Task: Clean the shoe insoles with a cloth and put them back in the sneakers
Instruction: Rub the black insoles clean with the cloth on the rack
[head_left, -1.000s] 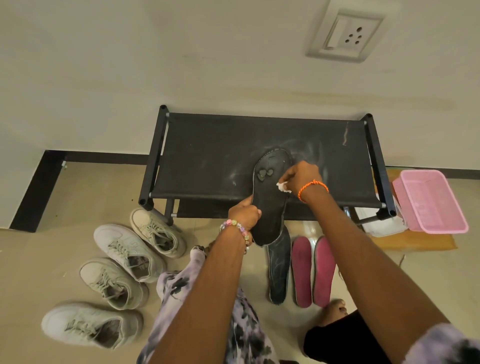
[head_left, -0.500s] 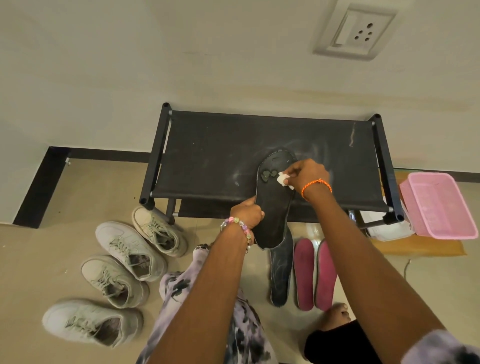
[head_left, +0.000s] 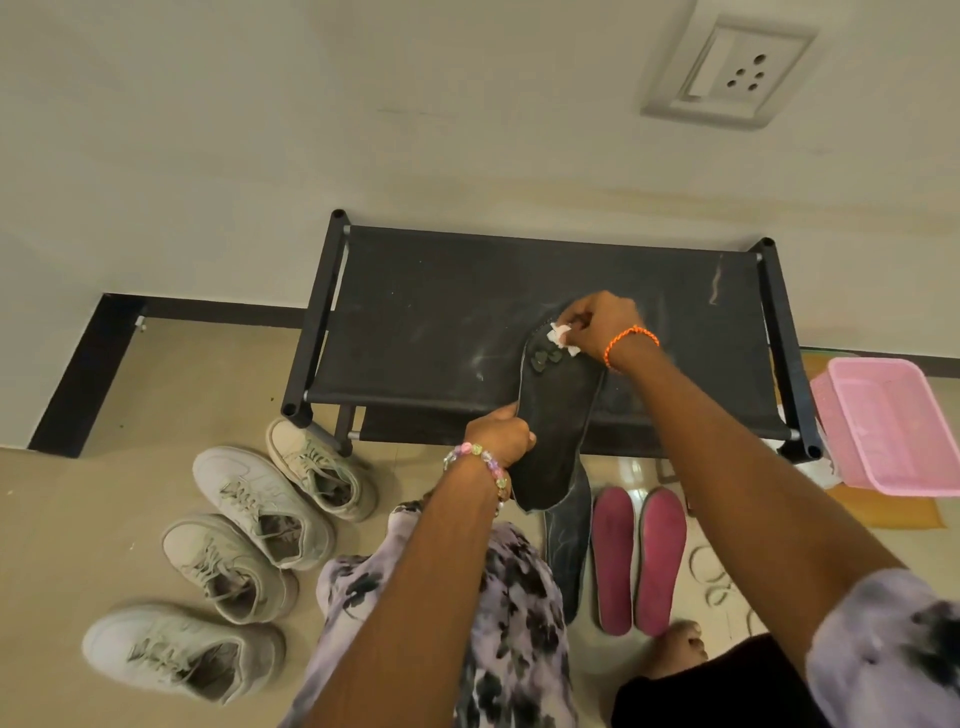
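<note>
A black insole (head_left: 558, 421) lies lengthwise over the front edge of the black rack (head_left: 431, 322). My left hand (head_left: 500, 434) grips its left edge near the heel. My right hand (head_left: 602, 325) pinches a small white cloth (head_left: 561, 335) against the insole's toe end. A second black insole (head_left: 570, 551) lies on the floor below it, with two pink insoles (head_left: 638, 558) to its right. Several white sneakers (head_left: 260, 504) stand on the floor at the left.
A pink plastic basket (head_left: 888, 421) sits on the floor right of the rack, over a brown mat (head_left: 883, 512). The wall with a socket plate (head_left: 727, 73) is behind the rack. My knees and a bare foot (head_left: 678, 649) fill the lower frame.
My right hand with the cloth has slid up the insole from its middle to the toe end. My left hand has stayed on the insole's edge.
</note>
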